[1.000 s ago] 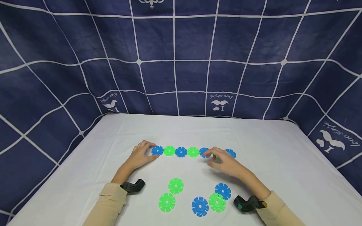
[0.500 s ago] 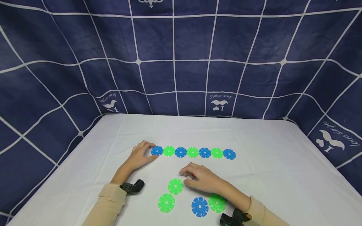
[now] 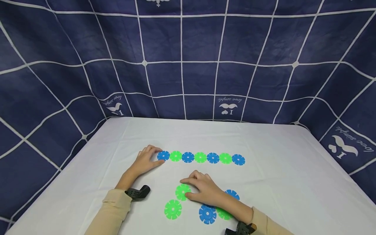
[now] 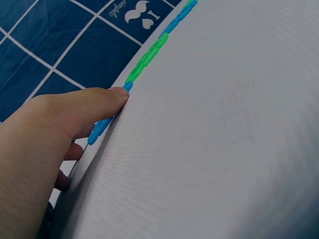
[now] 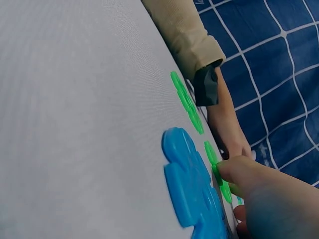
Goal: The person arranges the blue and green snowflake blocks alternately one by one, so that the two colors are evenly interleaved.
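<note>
My left hand (image 3: 145, 161) rests at the left end of a row of notched plastic discs. Its thumb and forefinger hold the blue snowflake disc (image 3: 163, 156) there by its edges, and the thumb shows on that disc in the left wrist view. The row (image 3: 200, 157) alternates blue and green, edge to edge. Nearer the body, my right hand (image 3: 205, 190) spans a green snowflake disc (image 3: 182, 192), forefinger at its far edge and thumb at its right side. In the right wrist view the thumb meets this green disc (image 5: 211, 153) at its edge.
Another green disc (image 3: 173, 209) lies just below the one in my right hand. A blue disc (image 3: 207, 214) sits under the right wrist, beside a partly covered green disc (image 3: 224, 214) and blue disc (image 3: 233, 194). A blue checked curtain (image 3: 199, 78) surrounds the white tabletop (image 3: 279, 169).
My right hand has left the right part of the row, come down and left, and closed its thumb and forefinger around the green disc. The left hand has stayed put.
</note>
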{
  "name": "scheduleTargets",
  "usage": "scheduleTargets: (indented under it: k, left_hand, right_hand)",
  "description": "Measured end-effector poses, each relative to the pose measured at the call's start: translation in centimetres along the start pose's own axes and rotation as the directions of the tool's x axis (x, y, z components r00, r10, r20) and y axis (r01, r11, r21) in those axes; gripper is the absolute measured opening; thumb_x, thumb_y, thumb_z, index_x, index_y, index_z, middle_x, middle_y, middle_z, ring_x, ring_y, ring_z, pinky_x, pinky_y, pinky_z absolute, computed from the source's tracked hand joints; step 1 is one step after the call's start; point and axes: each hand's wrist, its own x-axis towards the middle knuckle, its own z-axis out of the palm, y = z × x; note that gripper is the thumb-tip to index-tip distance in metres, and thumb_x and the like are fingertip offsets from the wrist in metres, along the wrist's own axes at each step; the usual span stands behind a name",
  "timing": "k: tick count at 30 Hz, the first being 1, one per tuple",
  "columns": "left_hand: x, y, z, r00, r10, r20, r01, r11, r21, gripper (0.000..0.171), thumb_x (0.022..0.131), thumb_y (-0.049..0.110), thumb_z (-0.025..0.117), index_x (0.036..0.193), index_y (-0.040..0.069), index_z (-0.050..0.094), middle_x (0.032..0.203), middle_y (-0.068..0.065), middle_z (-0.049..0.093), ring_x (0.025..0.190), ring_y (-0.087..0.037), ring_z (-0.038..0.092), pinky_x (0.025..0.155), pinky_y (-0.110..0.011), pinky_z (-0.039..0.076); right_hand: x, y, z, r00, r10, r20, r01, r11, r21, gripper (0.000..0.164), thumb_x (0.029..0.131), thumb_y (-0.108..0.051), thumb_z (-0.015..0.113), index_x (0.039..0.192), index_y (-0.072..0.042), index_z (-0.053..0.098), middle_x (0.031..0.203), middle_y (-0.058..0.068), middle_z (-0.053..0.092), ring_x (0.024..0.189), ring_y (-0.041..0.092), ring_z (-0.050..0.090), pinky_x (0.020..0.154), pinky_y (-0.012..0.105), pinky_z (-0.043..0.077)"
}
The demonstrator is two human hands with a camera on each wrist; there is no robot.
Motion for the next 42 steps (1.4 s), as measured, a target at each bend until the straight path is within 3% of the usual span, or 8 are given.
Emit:
scheduleTargets:
  k: [5,11,14,18,21,26,34,42]
  left_hand:
    - [0.1,0.0,0.1,1.0,-0.01,0.01,0.01,1.0,-0.004,0.05,0.078,0.043,0.066,0.116,0.012,0.057,0.116,-0.007,0.052,0.113,-0.026,0.045,0.085,-0.039,0.03]
    - [0.0,0.0,0.0,1.0,-0.015,0.008,0.015,1.0,-0.006,0.05,0.078,0.042,0.066,0.116,0.012,0.057,0.115,-0.007,0.052,0.113,-0.026,0.045,0.085,-0.039,0.03]
    - [0.0,0.1,-0.1,1.0,-0.01,0.012,0.01,1.0,-0.006,0.05,0.078,0.043,0.066,0.116,0.011,0.057,0.115,-0.008,0.052,0.113,-0.027,0.046,0.084,-0.039,0.03]
    - [0.0,0.1,-0.1,1.0,-0.012,0.004,0.012,1.0,-0.006,0.05,0.077,0.042,0.067,0.116,0.011,0.057,0.115,-0.008,0.052,0.112,-0.026,0.046,0.082,-0.037,0.03]
    - [0.1,0.1,-0.2,1.0,-0.012,0.0,0.012,1.0,0.0,0.049,0.077,0.042,0.067,0.115,0.011,0.058,0.115,-0.008,0.052,0.112,-0.026,0.046,0.082,-0.037,0.03]
    - [0.0,0.0,-0.1,1.0,-0.015,0.006,0.015,1.0,0.002,0.05,0.077,0.043,0.066,0.116,0.012,0.058,0.115,-0.007,0.052,0.112,-0.026,0.046,0.082,-0.038,0.03]
    - [0.0,-0.1,0.1,1.0,-0.007,0.007,0.007,1.0,0.001,0.05,0.078,0.043,0.066,0.116,0.011,0.057,0.115,-0.008,0.051,0.112,-0.026,0.045,0.082,-0.037,0.029]
    - [0.0,-0.2,0.0,1.0,0.007,0.002,-0.007,1.0,-0.007,0.05,0.077,0.043,0.066,0.115,0.011,0.057,0.114,-0.008,0.052,0.111,-0.027,0.046,0.082,-0.039,0.029]
  right_hand:
    - [0.0,0.2,0.1,1.0,0.007,-0.007,-0.007,1.0,0.028,0.035,0.085,-0.047,0.054,0.117,-0.033,0.057,0.1,-0.012,0.049,0.087,0.002,0.044,0.074,0.023,0.028]
    - [0.0,0.3,0.1,1.0,0.024,0.007,-0.024,0.999,0.047,0.043,0.079,-0.054,0.059,0.117,-0.033,0.056,0.103,-0.011,0.049,0.091,0.005,0.044,0.076,0.025,0.029]
    - [-0.1,0.3,0.1,0.999,0.034,0.016,-0.035,0.996,0.077,0.044,0.077,-0.051,0.063,0.116,-0.032,0.054,0.106,-0.011,0.049,0.094,0.005,0.044,0.078,0.026,0.029]
    - [-0.1,0.2,-0.2,0.999,0.048,0.009,-0.049,0.984,0.173,0.044,0.077,-0.043,0.067,0.115,-0.03,0.051,0.1,-0.014,0.05,0.087,0.003,0.044,0.077,0.026,0.027]
    - [-0.1,0.1,-0.4,0.998,0.064,0.006,-0.063,0.965,0.256,0.042,0.077,-0.034,0.069,0.114,-0.029,0.048,0.091,-0.014,0.049,0.081,0.003,0.042,0.077,0.027,0.025]
    - [-0.1,0.0,-0.5,0.996,0.09,0.008,-0.086,0.924,0.372,0.037,0.079,-0.022,0.067,0.109,-0.027,0.046,0.092,-0.008,0.053,0.088,0.01,0.042,0.077,0.03,0.027]
    - [0.0,0.4,-0.5,1.0,0.002,-0.018,0.007,0.857,0.515,0.026,0.084,-0.016,0.062,0.107,-0.013,0.049,0.082,-0.001,0.056,0.073,0.004,0.044,0.075,0.023,0.035]
    - [0.3,1.2,-1.0,0.999,0.049,-0.021,-0.027,0.805,0.592,0.026,0.084,-0.012,0.061,0.103,-0.008,0.045,0.072,-0.003,0.044,0.064,0.002,0.039,0.064,0.018,0.035]
